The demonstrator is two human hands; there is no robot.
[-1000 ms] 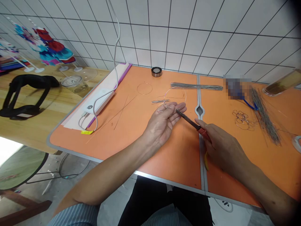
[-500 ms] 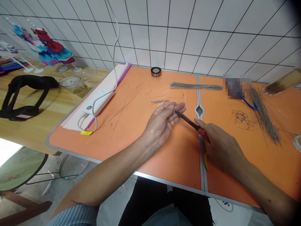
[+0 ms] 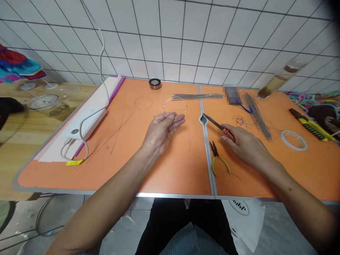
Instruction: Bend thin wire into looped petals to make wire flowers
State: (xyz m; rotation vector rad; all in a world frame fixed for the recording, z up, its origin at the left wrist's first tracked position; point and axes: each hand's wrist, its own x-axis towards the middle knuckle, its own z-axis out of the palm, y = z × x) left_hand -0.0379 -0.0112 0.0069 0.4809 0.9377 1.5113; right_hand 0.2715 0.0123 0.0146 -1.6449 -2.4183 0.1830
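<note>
My left hand (image 3: 162, 131) lies palm up on the orange table (image 3: 164, 166), fingers loosely curled, touching a bent wire shape (image 3: 166, 112) at its fingertips. My right hand (image 3: 243, 143) is closed round the red handles of long-nose pliers (image 3: 216, 124), whose tip points left over the table's middle seam, apart from the left hand. A pair of yellow-handled pliers (image 3: 218, 161) lies just in front of my right hand.
A bundle of straight wires (image 3: 197, 96) and a tape roll (image 3: 154, 83) lie at the back. A wire flower (image 3: 241, 121), more wires (image 3: 257, 115), a white tape ring (image 3: 293, 139), a yellow-black knife (image 3: 308, 125) and a bottle (image 3: 278, 80) sit right. A white power bank (image 3: 86, 122) is left.
My right hand drew the pliers back to the right, away from my left fingers. The view swung right and down, bringing the yellow-handled pliers and the table's right side into sight.
</note>
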